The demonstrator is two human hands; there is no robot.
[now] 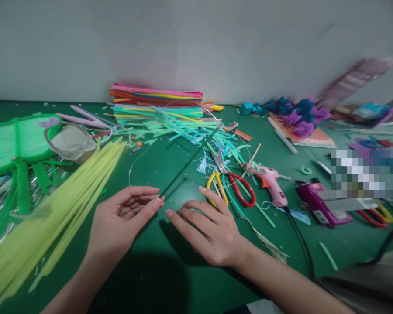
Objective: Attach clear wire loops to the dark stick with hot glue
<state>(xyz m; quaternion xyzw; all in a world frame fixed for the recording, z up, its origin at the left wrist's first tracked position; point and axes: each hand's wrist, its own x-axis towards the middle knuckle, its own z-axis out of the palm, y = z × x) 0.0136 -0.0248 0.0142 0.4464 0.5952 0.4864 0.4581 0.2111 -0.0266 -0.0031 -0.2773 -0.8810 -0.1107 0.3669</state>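
While we are clamping the fingers (144, 190) of our left hand (119, 218) on one end of a thin dark stem (190, 161), which is slanting from the left of the red-and-yellow scissors (222, 167) to beyond their tips, a pale wire (129, 174) is curving out from that same hand. We are holding our right hand (212, 229) just on the scissors' near side, fingers loosely apart, and a pink glue gun (274, 186) is lying to the scissors' right on the green counter (165, 163).
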